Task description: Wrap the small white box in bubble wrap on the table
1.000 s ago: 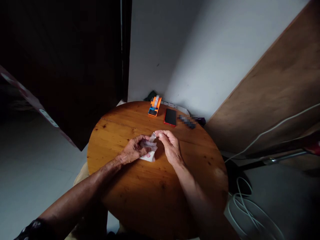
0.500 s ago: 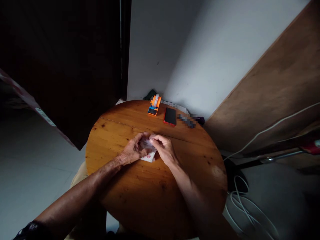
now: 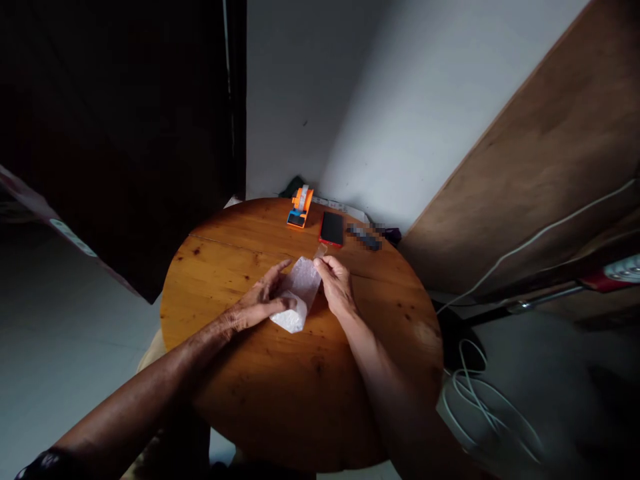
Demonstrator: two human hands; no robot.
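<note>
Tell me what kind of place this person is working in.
Probably a room corner in a home or small workshop, dimly lit. A round wooden table stands against a plain white wall, a wooden board leans beside it, and white cables lie coiled on the tiled floor.

Two bare forearms enter the view from the lower edge. Neither forearm carries a sleeve, glove or wristband along its visible length. The left hand and the right hand are ungloved; no ring shows on the fingers. At the lower left corner, a dark garment with a pale printed pattern covers the left upper arm. Skin creases mark the left wrist.
</note>
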